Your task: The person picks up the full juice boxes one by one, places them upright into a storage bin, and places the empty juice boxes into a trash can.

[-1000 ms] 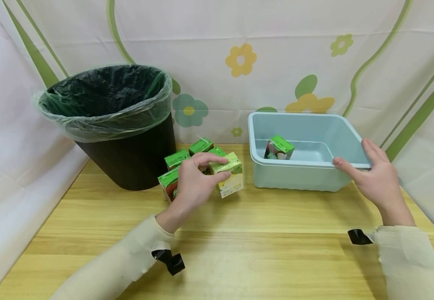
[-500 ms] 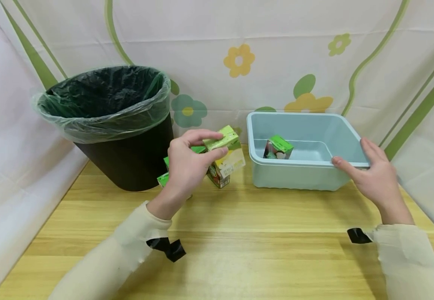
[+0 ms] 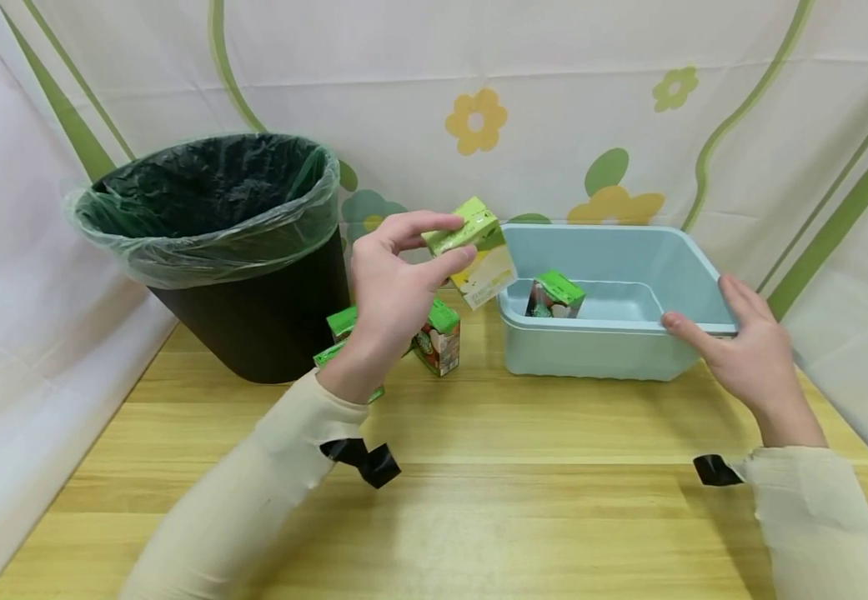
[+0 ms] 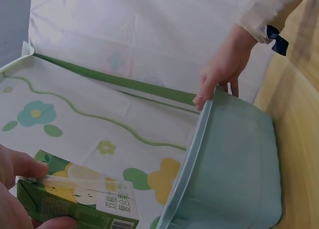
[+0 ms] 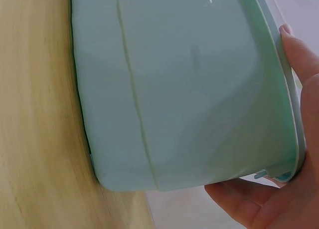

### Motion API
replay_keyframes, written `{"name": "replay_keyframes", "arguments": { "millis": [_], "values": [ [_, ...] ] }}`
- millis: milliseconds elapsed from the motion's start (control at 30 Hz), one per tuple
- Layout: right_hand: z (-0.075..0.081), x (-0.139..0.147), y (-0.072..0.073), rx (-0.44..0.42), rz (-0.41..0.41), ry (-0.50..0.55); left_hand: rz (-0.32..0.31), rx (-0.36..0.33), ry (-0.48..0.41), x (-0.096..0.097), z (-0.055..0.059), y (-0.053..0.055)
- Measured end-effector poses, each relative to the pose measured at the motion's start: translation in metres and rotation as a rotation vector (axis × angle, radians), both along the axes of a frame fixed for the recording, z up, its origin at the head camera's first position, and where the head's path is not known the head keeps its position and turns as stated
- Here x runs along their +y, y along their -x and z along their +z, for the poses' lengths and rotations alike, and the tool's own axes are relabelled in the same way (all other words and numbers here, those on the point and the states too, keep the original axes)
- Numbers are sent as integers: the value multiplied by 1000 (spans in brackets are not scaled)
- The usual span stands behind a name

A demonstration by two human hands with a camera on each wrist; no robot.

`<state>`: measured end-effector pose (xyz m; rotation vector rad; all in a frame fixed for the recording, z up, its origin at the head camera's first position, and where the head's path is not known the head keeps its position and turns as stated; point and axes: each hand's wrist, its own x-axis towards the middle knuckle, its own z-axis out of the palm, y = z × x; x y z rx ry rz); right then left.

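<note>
Head view: the left hand [image 3: 398, 279] pinches a glossy, boxy carton [image 3: 488, 268] aloft, tilted; the right hand [image 3: 752, 358] grips a smooth plastic basin [image 3: 599, 354]. Left wrist: the carton's long axis runs from the left hand toward the basin. Right wrist: the basin's rounded corner sits within the right hand's grip.

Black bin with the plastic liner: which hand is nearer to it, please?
Left. The left hand is just right of the black bin, holding a carton; the right hand is farther right, gripping the blue tub by its rim.
</note>
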<state>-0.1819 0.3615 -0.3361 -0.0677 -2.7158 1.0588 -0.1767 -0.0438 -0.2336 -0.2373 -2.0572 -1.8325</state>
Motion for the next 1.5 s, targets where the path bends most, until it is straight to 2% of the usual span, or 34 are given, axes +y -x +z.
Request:
{"name": "replay_keyframes", "arguments": {
  "millis": [200,300,400,633,733,933,1167,1333,1500],
  "values": [
    [0,0,0,1,-1,2,-71,-8,-118,17,2,12],
    [0,0,0,1,0,3,-81,-2,-114,25,0,20],
    [0,0,0,1,-1,1,-90,32,-57,31,-4,28],
    [0,-1,1,9,1,-3,-129,185,124,44,-18,45],
    [0,-1,2,11,0,1,-139,203,181,49,-24,51],
    [0,-1,1,14,-3,10,-199,201,243,56,-35,61],
    [-1,-1,2,15,-5,15,-241,211,396,64,-42,71],
    [-1,0,2,12,-4,14,-289,146,459,69,-41,76],
    [0,0,2,2,-1,13,-317,94,468,69,-37,77]
  ]
}}
